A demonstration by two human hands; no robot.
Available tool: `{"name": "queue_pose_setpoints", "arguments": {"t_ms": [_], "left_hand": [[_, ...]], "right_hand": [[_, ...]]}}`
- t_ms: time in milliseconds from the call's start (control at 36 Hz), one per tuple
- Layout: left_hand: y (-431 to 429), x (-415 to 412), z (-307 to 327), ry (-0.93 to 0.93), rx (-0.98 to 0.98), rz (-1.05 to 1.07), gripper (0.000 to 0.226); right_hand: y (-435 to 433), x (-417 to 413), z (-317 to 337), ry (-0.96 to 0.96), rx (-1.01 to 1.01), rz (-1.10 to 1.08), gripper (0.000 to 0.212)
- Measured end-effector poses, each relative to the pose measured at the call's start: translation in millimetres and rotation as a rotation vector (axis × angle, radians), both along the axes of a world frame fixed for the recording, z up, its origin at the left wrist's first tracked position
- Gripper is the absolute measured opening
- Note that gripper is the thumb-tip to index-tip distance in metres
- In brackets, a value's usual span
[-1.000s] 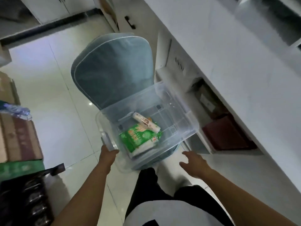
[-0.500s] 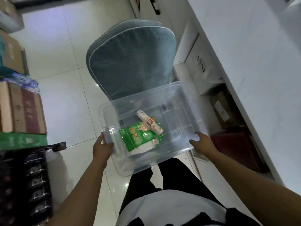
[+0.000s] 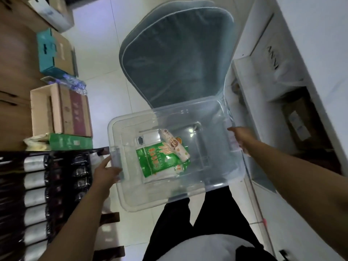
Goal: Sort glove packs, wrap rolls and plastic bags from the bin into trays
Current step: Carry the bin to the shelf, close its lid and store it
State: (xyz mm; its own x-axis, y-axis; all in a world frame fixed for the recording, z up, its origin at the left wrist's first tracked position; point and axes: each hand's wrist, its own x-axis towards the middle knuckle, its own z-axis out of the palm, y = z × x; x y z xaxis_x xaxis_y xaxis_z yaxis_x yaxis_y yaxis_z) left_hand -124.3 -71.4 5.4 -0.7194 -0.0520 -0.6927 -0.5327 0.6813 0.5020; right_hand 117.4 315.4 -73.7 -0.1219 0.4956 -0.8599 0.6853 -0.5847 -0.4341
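A clear plastic bin [image 3: 131, 196] is held in front of me over the front of a grey-blue cushioned chair [image 3: 175, 59]. My left hand [image 3: 106, 173] grips the bin's left handle and my right hand [image 3: 240, 135] grips its right rim. Inside lies a green and white glove pack [image 3: 156, 159] flat on the bottom. A white wrap roll [image 3: 174, 145] with orange print rests across the pack's upper right corner. No trays are in view.
Cardboard boxes [image 3: 62, 112] and a teal box [image 3: 47, 51] stand on the left. Below them is a dark stack of packed bottles [image 3: 43, 185]. A white counter [image 3: 320, 53] with open shelves runs along the right. My dark-trousered legs are below the bin.
My right hand came up from below and took hold of the bin's right rim. The bin now sits level between both hands, and my view has moved closer over it.
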Motion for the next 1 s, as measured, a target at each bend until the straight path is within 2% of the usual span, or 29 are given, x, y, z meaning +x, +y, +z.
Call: {"name": "queue_pose_setpoints", "arguments": {"t_ms": [139, 250, 417, 556, 806, 917, 1000], "left_hand": [[-3, -16, 10, -0.144, 0.052, -0.071, 0.052], [-2, -29, 14, -0.228, 0.13, -0.196, 0.042], [4, -24, 13, -0.252, 0.232, -0.449, 0.039], [18, 7, 18, -0.269, 0.228, -0.661, 0.031], [68, 143, 31, -0.305, 0.194, -1.147, 0.015], [80, 237, 45, -0.376, 0.169, -1.415, 0.019], [79, 320, 53, -0.392, 0.143, -1.628, 0.032]], "right_hand": [[-35, 43, 18, 0.046, 0.011, -0.163, 0.039], [-80, 94, 42, 0.078, -0.066, -0.291, 0.026], [-196, 168, 85, 0.052, -0.02, -0.588, 0.025], [-299, 228, 118, 0.078, -0.003, -0.893, 0.019], [-464, 363, 174, 0.123, 0.085, -1.25, 0.022], [-546, 425, 189, 0.133, 0.112, -1.429, 0.021], [-612, 468, 192, 0.13, 0.108, -1.579, 0.022]]}}
